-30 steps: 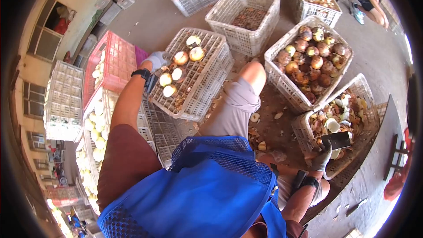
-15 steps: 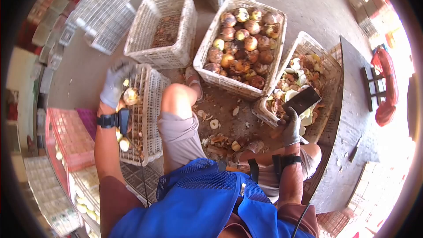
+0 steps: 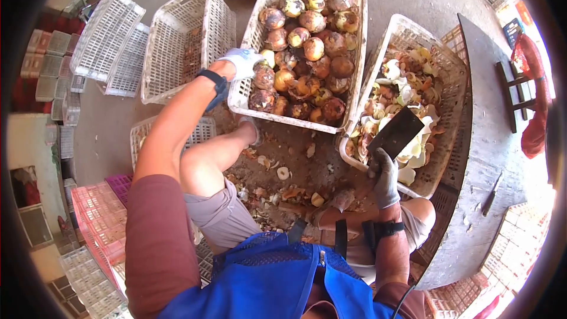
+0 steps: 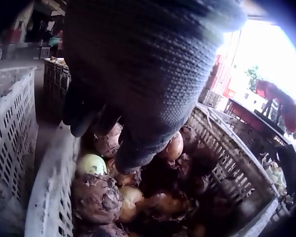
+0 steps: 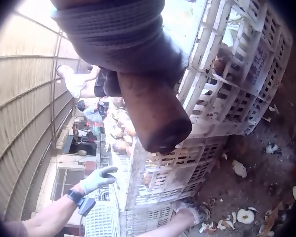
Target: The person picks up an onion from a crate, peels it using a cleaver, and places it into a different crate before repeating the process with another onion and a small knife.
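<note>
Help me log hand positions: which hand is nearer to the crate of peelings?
Right. The right hand grips a cleaver at the near end of the crate of peelings; the left hand is farther off, at the left side of the onion crate.

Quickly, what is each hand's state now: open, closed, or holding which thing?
Left hand: open, reaching over the onions.
Right hand: closed, holding the cleaver.
</note>
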{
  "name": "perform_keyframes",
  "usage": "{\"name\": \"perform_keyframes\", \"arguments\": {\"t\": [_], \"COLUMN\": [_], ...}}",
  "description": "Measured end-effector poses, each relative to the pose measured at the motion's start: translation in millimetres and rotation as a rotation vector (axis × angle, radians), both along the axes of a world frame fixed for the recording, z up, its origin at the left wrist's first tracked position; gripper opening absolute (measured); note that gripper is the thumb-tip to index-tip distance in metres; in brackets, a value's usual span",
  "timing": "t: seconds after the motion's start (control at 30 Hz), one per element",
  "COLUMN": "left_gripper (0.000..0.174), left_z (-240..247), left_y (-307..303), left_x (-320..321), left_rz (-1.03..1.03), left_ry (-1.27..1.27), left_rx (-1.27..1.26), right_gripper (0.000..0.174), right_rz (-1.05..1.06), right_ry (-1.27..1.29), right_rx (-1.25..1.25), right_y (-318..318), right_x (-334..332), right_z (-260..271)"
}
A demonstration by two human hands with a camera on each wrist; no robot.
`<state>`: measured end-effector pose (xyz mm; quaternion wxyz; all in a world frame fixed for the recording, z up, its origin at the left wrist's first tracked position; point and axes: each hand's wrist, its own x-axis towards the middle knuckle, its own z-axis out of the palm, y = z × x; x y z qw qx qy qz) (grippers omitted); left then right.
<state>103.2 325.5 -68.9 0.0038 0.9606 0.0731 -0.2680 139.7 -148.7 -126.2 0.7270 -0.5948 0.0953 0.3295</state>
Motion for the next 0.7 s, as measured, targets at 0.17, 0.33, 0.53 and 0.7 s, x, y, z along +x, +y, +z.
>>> {"name": "perform_keyframes", "arguments": {"t": [0.17,0.33,0.53,0.7], "left_gripper": [0.044,0.026,0.023,0.037], "left_z": [-104,-116,-126,-111], "left_y": [13,-14,-17,-15], "left_x": [25,31,42,30], "left_rz": [-0.174,-0.421,-0.482,-0.431], "left_ry": [0.171,0.111,0.185,0.183], "left_rx": [0.214,0.356,0.382,0.334], "right_gripper": [0.018,0.019,0.019,0.018], "right_rz": [-0.001,-0.048,-0.071,-0.073], "right_ry": [0.184,0.325,0.323,0.32], "right_rx": [0.082,0.09,0.073,0.117], "right_y": [-1,-2,-2,-13], "right_x": [7,12,12,11], "right_z": [9,12,19,9]}}
